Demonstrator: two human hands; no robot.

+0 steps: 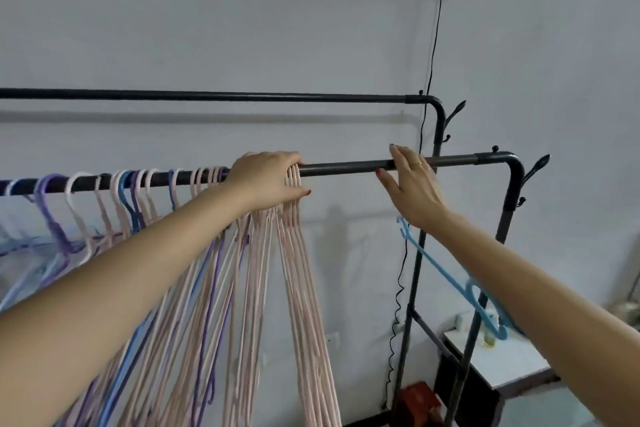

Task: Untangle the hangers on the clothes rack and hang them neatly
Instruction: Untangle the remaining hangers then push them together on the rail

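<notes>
A person's left hand [268, 180] reaches up to the near rail [346, 168] of a black clothes rack, its fingers curled over the rail and round the hooks of a bunch of pale pink hangers [298, 253], gripping them where they hang on the bar. The thumb lies below, its nail painted red. The right hand [414, 184] is just to the right, further along the same rail, with straight, spread fingers laid against the bar and holding nothing; a ring shows on one finger. Beneath the right forearm a light blue hanger [450, 279] slants down to the right; what it hangs from cannot be told. The pink hangers fall in a tight sheaf below the left hand, their long arms sloping down towards the bottom edge. To the left along the rail hang more hangers [131, 204] in pink, purple, blue and white, spaced unevenly, several crossing and tangled with one another. Behind the near rail runs a second, higher rail [207, 95], bare over the stretch in view. Both rails bend down at the right into upright posts with small hook-like pegs. A thin black cable [433, 55] runs down the pale wall behind the rack, and becomes coiled lower down. At the lower right stands a small white-topped table [502, 364], and a red box [419, 399] sits on the floor.
</notes>
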